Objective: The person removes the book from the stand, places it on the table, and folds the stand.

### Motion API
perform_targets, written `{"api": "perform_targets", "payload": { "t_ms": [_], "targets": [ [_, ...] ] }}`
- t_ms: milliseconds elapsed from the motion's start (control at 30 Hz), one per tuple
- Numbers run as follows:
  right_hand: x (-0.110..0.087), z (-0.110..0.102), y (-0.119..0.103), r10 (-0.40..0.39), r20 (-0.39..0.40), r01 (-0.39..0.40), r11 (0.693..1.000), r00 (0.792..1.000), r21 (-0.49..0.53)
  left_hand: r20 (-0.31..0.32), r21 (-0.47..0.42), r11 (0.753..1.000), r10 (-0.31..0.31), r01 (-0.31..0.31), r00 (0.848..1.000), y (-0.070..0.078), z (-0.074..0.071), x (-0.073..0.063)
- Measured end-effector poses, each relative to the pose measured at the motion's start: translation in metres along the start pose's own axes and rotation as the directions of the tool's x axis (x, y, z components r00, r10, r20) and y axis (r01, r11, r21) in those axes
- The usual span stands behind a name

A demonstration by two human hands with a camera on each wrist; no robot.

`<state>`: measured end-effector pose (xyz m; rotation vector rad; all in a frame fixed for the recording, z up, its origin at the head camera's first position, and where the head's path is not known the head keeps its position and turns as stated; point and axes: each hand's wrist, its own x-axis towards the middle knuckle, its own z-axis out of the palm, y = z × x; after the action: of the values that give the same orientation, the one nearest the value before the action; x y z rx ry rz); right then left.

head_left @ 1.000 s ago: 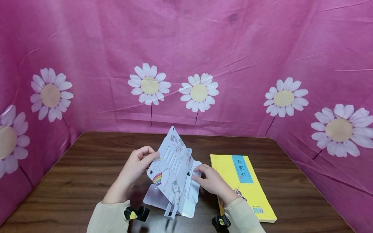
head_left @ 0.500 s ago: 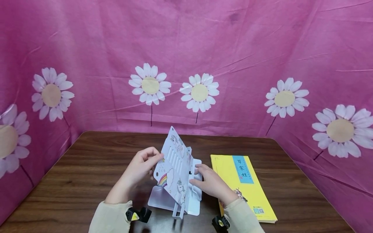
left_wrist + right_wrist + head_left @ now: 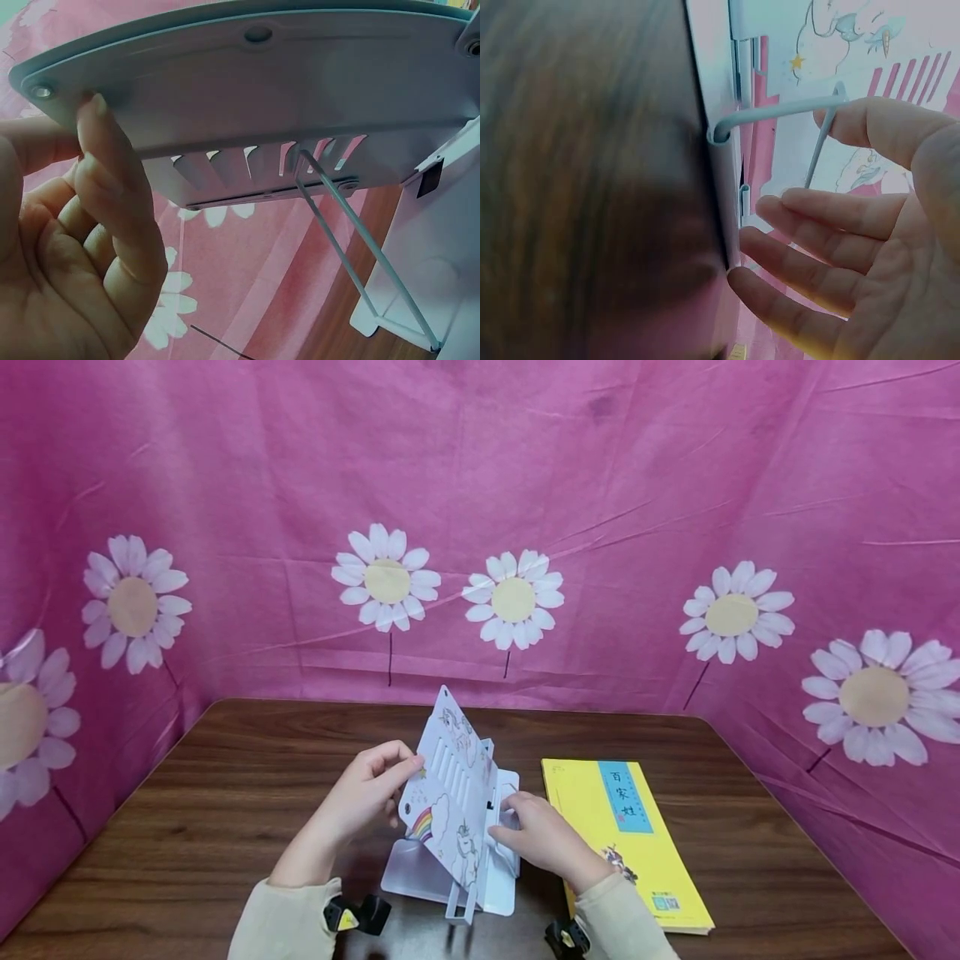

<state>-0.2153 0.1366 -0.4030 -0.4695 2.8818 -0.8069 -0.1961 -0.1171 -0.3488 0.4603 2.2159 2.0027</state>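
Observation:
A white book stand [image 3: 457, 802] printed with unicorns and a rainbow stands on the table, its slotted panel tilted up from its base plate. My left hand [image 3: 367, 789] pinches the panel's left edge, thumb in front and fingers behind. The left wrist view shows the underside of the panel [image 3: 202, 90], with the bent wire prop [image 3: 349, 214] reaching from the base to its slots. At the base's right side, my right hand [image 3: 543, 835] holds the wire prop [image 3: 780, 112] near its corner between thumb and index finger. The other fingers lie by the base edge.
A yellow book [image 3: 652, 827] with a blue title label lies on the brown wooden table [image 3: 247, 777], right of the stand and partly under the right forearm. Behind the table hangs a pink curtain [image 3: 615, 468] with white daisies.
The left hand and the stand's panel have shifted slightly right, and the panel has turned a little more edge-on. The right fingers have moved slightly down along the base. The book has stayed put.

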Motion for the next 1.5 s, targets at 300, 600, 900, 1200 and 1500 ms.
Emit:
{"api": "perform_targets", "payload": {
  "t_ms": [300, 600, 900, 1200, 1500],
  "targets": [
    [0.002, 0.003, 0.002, 0.031, -0.022, -0.029, 0.998, 0.999, 0.051, -0.006, 0.082, 0.995, 0.059, -0.058, 0.998, 0.001, 0.006, 0.0],
    [0.001, 0.002, 0.002, -0.032, -0.073, 0.035, 0.999, 0.997, 0.036, 0.01, 0.069, 0.996, 0.058, -0.059, 0.998, 0.003, 0.008, -0.002],
    [-0.007, -0.01, -0.018, -0.004, -0.207, 0.031, 0.991, 0.978, 0.128, -0.011, 0.043, 0.999, 0.017, -0.016, 1.0, 0.002, 0.008, -0.001],
    [-0.031, -0.016, -0.055, -0.212, -0.244, 0.282, 0.91, 0.946, 0.304, -0.015, 0.048, 0.999, 0.024, -0.024, 1.0, 0.002, 0.008, 0.0],
    [-0.042, -0.004, -0.069, -0.366, -0.263, 0.419, 0.889, 0.892, 0.183, -0.028, 0.077, 0.996, 0.037, -0.035, 0.999, 0.003, 0.008, -0.001]
  ]
}}
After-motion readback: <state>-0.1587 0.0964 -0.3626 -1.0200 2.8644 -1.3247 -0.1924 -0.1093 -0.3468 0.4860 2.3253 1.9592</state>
